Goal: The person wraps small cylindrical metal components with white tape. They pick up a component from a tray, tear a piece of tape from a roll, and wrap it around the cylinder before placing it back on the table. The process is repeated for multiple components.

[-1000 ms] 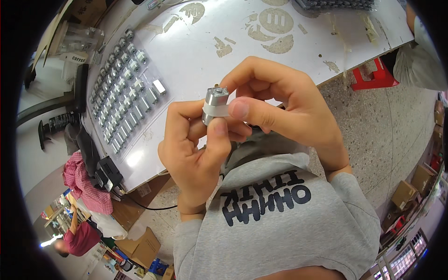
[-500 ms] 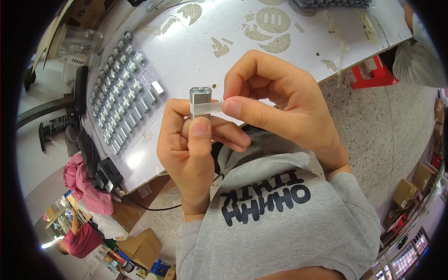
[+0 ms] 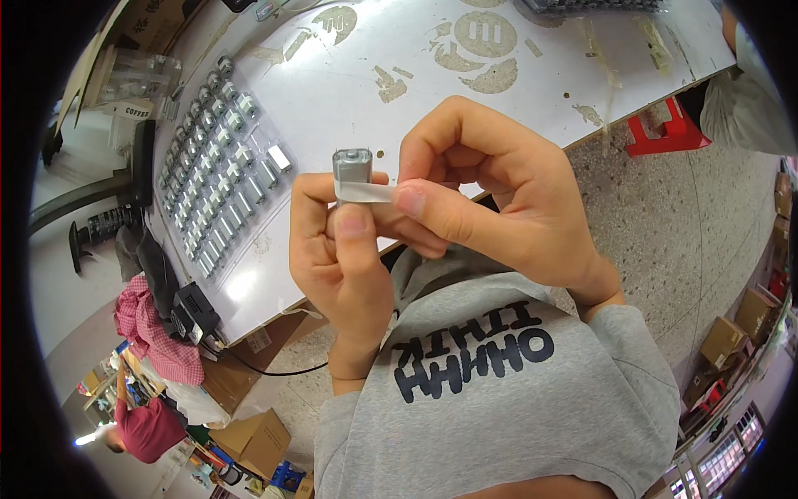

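A small silver motor [image 3: 352, 170], metal-cased with flat sides and rounded corners, stands roughly upright between the thumb and fingers of my left hand [image 3: 345, 258]. Across its front face lies a strip of whitish, see-through tape [image 3: 372, 194], its free end running out to the right. My right hand [image 3: 511, 195] pinches that end between thumb and forefinger, its other fingers curled in. The left thumb tip presses just below the tape and hides the motor's lower part. Both hands are above the front edge of the white table [image 3: 332, 108].
A clear plastic tray [image 3: 264, 131] of similar silver motors lies on the table's left side. Beyond its front corner sit a black power adapter [image 3: 195, 312] and pink checked cloth [image 3: 154, 328]. A red stool [image 3: 661, 135] stands at right; a person in maroon [image 3: 150, 428] is far left.
The motor has risen a little and shifted slightly left. My left hand's thumb and fingers are nearer the tape strip. The right hand keeps its pinch, slightly lower.
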